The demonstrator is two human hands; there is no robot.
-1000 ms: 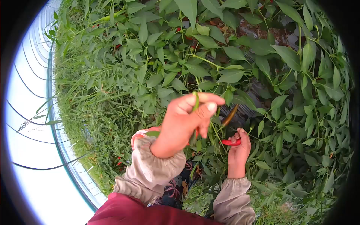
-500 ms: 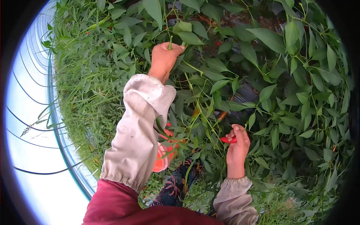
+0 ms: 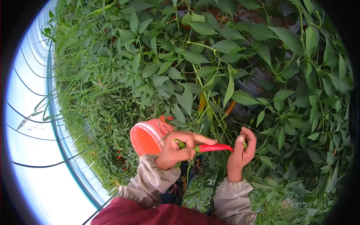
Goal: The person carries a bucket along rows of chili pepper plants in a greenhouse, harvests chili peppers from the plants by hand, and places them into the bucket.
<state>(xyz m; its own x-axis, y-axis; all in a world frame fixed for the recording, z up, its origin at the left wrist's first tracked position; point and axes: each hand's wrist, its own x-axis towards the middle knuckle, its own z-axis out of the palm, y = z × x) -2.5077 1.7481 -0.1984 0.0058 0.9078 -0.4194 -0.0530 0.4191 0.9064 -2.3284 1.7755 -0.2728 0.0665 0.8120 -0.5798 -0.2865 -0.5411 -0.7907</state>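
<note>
A long red chili pepper (image 3: 216, 147) lies level between my two hands, its green stem end at the left. My left hand (image 3: 173, 150) is closed on that end, forefinger stretched along the pepper. A curled green piece (image 3: 180, 144), perhaps a stem, also shows in this hand. At the pepper's right end is my right hand (image 3: 240, 153), thumb and fingers closed. A small green stub (image 3: 245, 144) sticks out between them. What else lies in the right palm is hidden.
A pinkish-red bucket (image 3: 144, 137) is tilted just left of my left hand. Dense pepper plants (image 3: 285, 112) fill the front and right, with an orange-brown pepper (image 3: 230, 108) hanging among them. A hooped plastic greenhouse wall (image 3: 33, 131) runs along the left.
My left hand has come down from the upper foliage to beside my right hand, onto the red pepper's stem end. The right hand has stayed nearly in place. More of the bucket shows.
</note>
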